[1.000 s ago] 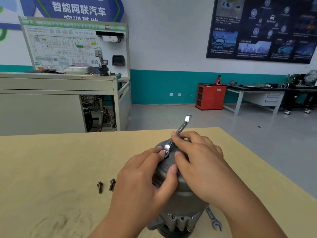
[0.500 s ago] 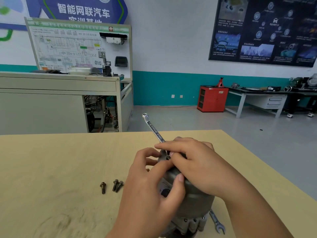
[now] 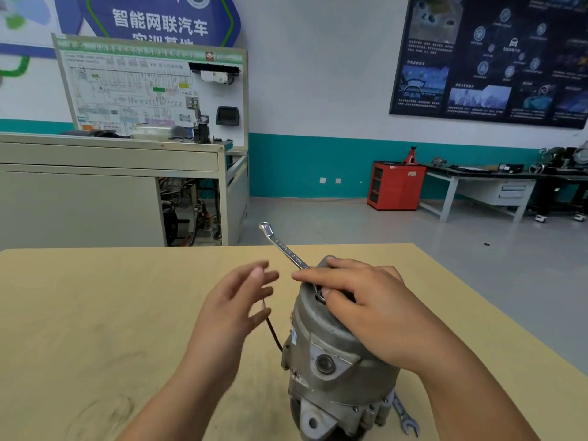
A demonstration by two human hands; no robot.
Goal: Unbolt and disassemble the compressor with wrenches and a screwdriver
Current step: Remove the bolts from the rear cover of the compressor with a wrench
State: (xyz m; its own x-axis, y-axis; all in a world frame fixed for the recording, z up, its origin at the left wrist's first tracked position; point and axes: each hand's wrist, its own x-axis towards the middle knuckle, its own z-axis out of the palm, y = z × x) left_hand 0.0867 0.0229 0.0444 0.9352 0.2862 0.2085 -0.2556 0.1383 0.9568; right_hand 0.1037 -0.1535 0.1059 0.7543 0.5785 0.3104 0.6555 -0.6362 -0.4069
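Left hand [image 3: 235, 310] now off the compressor [image 3: 331, 361] — tan table [image 3: 95, 313], red cabinet [image 3: 396, 186] beyond.

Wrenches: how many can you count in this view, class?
2. One wrench slants up from the compressor top in the right hand; the second wrench lies on the table by its base. Others may be hidden.

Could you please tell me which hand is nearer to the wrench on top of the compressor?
Right. The right hand holds the wrench at its lower end; the left hand hovers open, apart, to its left.
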